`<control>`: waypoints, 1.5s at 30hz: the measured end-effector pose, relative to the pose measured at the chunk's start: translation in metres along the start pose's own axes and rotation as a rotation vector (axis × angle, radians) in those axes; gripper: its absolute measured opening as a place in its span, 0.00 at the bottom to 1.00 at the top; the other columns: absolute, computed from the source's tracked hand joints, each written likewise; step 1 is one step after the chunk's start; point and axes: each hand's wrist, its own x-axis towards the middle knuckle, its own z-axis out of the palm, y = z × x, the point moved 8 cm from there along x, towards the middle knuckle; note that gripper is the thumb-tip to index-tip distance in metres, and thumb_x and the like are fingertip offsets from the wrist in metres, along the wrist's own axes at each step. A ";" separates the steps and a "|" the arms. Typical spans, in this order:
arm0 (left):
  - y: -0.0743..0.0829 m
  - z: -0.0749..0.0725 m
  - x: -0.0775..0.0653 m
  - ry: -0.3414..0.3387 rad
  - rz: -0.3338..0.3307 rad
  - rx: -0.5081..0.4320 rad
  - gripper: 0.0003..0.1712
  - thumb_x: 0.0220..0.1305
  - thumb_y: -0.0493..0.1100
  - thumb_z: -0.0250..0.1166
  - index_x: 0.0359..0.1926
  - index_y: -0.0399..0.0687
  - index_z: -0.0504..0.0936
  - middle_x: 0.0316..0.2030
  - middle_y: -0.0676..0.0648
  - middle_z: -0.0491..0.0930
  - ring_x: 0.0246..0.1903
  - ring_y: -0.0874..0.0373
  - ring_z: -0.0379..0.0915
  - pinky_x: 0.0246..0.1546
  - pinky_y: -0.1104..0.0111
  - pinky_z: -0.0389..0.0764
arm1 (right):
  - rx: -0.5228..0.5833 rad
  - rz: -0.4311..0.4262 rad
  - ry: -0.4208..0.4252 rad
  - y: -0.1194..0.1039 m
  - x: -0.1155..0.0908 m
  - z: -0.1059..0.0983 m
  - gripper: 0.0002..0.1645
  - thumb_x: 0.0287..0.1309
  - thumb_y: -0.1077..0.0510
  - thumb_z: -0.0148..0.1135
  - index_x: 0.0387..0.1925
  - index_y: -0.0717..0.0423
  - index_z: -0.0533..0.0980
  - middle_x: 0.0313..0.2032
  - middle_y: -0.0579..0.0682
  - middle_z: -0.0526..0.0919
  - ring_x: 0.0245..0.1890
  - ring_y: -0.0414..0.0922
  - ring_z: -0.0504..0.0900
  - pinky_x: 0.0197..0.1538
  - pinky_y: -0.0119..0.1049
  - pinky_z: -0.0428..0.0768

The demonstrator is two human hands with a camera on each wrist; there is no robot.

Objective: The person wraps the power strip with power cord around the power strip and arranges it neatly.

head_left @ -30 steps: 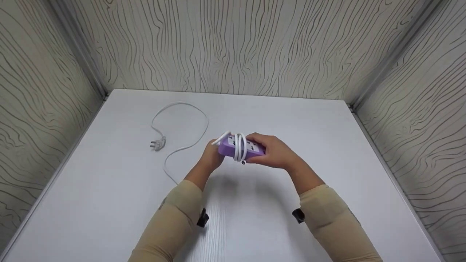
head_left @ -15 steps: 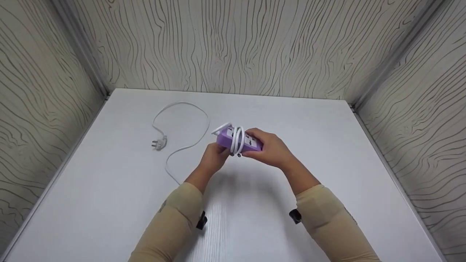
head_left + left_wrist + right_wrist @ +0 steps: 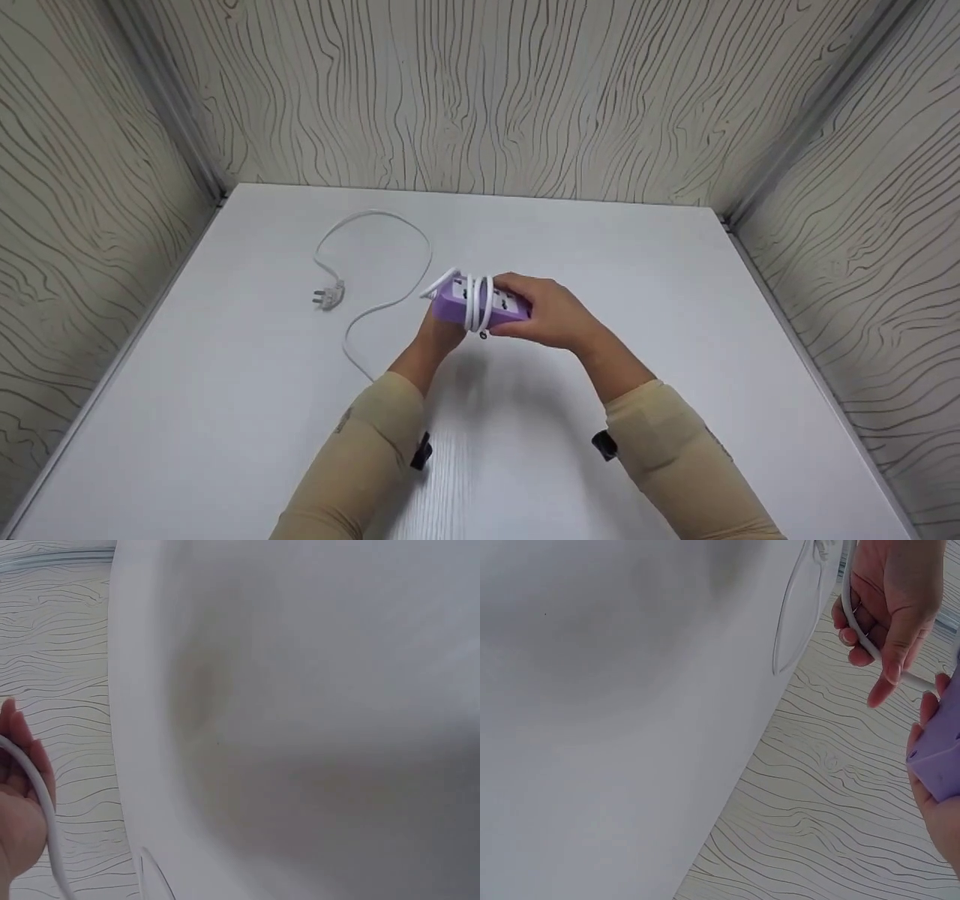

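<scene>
A purple power strip (image 3: 450, 309) with white socket faces is held in the air by my right hand (image 3: 551, 313), thumb on the near side and fingers on the far side. White cord (image 3: 471, 304) is wound around its middle in several turns. Partly hidden behind the strip's left end is my left hand (image 3: 441, 336). The right wrist view shows that left hand (image 3: 900, 592) with the cord (image 3: 866, 645) running through its curled fingers and under its thumb. At the left wrist view's edge, the cord (image 3: 54, 847) crosses the same palm.
A white table (image 3: 225, 420) lies below. The loose cord (image 3: 429, 247) curves over its left half and ends in a clear-looking plug (image 3: 328, 295). Wood-grain panels (image 3: 480, 97) stand behind and at both sides, with grey corner posts.
The power strip rose slightly, then came back down, and now sits farther left. Both hands moved with it. The plug and the loose cord on the table stayed in place.
</scene>
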 end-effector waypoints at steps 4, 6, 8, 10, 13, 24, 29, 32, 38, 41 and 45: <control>0.041 0.027 -0.017 0.093 -0.086 0.703 0.10 0.65 0.37 0.53 0.45 0.43 0.75 0.35 0.48 0.78 0.36 0.58 0.73 0.39 0.72 0.72 | -0.044 0.075 0.057 0.004 0.000 -0.004 0.37 0.44 0.36 0.65 0.55 0.44 0.70 0.46 0.43 0.78 0.41 0.42 0.75 0.47 0.42 0.74; 0.068 0.051 -0.030 0.107 -0.202 0.933 0.07 0.63 0.36 0.54 0.39 0.38 0.78 0.30 0.43 0.79 0.29 0.54 0.74 0.30 0.74 0.72 | -0.069 0.131 0.087 0.008 -0.001 -0.006 0.37 0.44 0.36 0.65 0.55 0.45 0.69 0.45 0.45 0.79 0.40 0.43 0.75 0.45 0.43 0.74; 0.086 0.070 -0.040 0.086 -0.263 0.986 0.09 0.64 0.37 0.54 0.32 0.36 0.79 0.26 0.40 0.80 0.24 0.52 0.74 0.21 0.78 0.66 | -0.094 0.187 0.104 0.014 -0.001 -0.005 0.37 0.44 0.36 0.65 0.55 0.45 0.68 0.44 0.47 0.79 0.40 0.45 0.76 0.45 0.44 0.74; 0.092 0.078 -0.045 0.052 -0.264 1.033 0.14 0.67 0.42 0.52 0.31 0.38 0.78 0.24 0.42 0.79 0.22 0.55 0.73 0.20 0.78 0.65 | -0.113 0.236 0.114 0.019 0.000 -0.003 0.37 0.45 0.35 0.64 0.54 0.46 0.68 0.43 0.48 0.79 0.40 0.46 0.76 0.44 0.44 0.75; 0.092 0.084 -0.049 0.017 -0.258 1.171 0.15 0.68 0.47 0.50 0.33 0.42 0.77 0.22 0.48 0.77 0.20 0.61 0.69 0.20 0.73 0.66 | -0.135 0.290 0.136 0.025 0.001 -0.001 0.37 0.45 0.35 0.64 0.54 0.47 0.67 0.44 0.49 0.79 0.40 0.47 0.77 0.44 0.45 0.75; 0.083 0.085 -0.065 -0.085 -0.263 1.554 0.12 0.64 0.42 0.55 0.47 0.46 0.77 0.39 0.49 0.81 0.40 0.55 0.78 0.42 0.61 0.76 | -0.204 0.379 0.222 0.035 0.004 -0.007 0.39 0.46 0.35 0.63 0.54 0.51 0.66 0.41 0.50 0.80 0.37 0.47 0.78 0.40 0.45 0.75; 0.088 0.088 -0.074 -0.078 -0.305 1.548 0.15 0.62 0.39 0.56 0.50 0.46 0.77 0.39 0.47 0.81 0.41 0.55 0.77 0.42 0.61 0.75 | -0.270 0.404 0.261 0.045 0.004 -0.015 0.40 0.46 0.35 0.63 0.54 0.54 0.66 0.40 0.52 0.80 0.37 0.48 0.78 0.39 0.45 0.75; 0.090 0.088 -0.078 -0.065 -0.357 1.534 0.16 0.62 0.40 0.57 0.52 0.47 0.75 0.38 0.47 0.81 0.38 0.55 0.77 0.40 0.61 0.76 | -0.303 0.433 0.263 0.051 0.002 -0.018 0.41 0.46 0.35 0.63 0.55 0.55 0.64 0.41 0.54 0.80 0.38 0.50 0.78 0.40 0.46 0.75; 0.093 0.090 -0.084 -0.080 -0.395 1.676 0.15 0.62 0.44 0.58 0.49 0.48 0.70 0.33 0.47 0.80 0.30 0.54 0.77 0.30 0.62 0.77 | -0.345 0.475 0.236 0.057 0.000 -0.017 0.46 0.48 0.37 0.63 0.62 0.55 0.57 0.45 0.58 0.79 0.40 0.52 0.78 0.41 0.47 0.76; 0.095 0.093 -0.085 -0.107 -0.364 1.788 0.16 0.61 0.44 0.60 0.49 0.48 0.71 0.32 0.47 0.78 0.28 0.54 0.76 0.26 0.63 0.77 | -0.373 0.466 0.227 0.056 0.000 -0.015 0.46 0.48 0.37 0.63 0.63 0.54 0.57 0.45 0.58 0.79 0.39 0.53 0.79 0.41 0.48 0.76; 0.101 0.101 -0.084 -0.142 -0.282 1.888 0.13 0.57 0.44 0.63 0.44 0.50 0.75 0.29 0.48 0.75 0.24 0.55 0.74 0.22 0.64 0.75 | -0.411 0.447 0.212 0.054 0.002 -0.011 0.46 0.48 0.36 0.62 0.62 0.54 0.59 0.45 0.58 0.79 0.39 0.53 0.79 0.41 0.48 0.76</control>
